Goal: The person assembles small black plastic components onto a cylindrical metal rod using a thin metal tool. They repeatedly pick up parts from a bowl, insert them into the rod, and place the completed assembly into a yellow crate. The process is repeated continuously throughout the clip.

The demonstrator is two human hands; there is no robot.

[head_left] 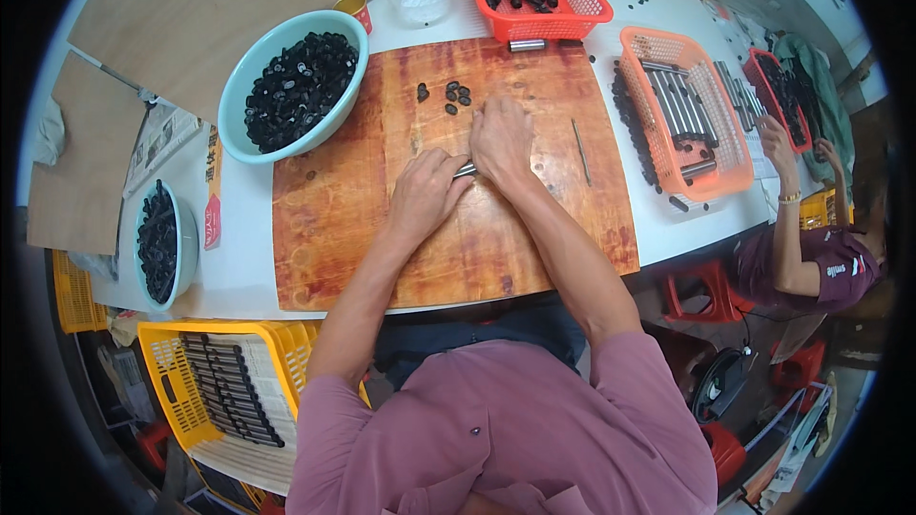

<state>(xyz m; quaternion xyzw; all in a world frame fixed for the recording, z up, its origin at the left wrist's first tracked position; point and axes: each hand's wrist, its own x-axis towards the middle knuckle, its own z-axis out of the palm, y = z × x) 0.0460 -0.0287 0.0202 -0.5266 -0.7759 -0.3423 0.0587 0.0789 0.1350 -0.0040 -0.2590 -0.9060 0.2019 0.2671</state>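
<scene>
Over the middle of a stained wooden board (334, 257), my left hand (425, 193) is closed around a short shiny metal tube (465, 170). The tube's other end runs under my right hand (503, 138), whose fingers are curled and closed at it; their tips are partly hidden. Just beyond my hands lie several small black oval caps (452, 95). A thin metal rod (581, 151) rests on the board to the right of my right hand.
Left stand a pale-green basin (229, 105) of black caps and a smaller basin (188, 238) of black pieces. Red basket (582, 10) and orange basket (730, 148) of tubes stand far and right. A yellow crate (181, 420) sits lower left. A co-worker (811, 257) works at right.
</scene>
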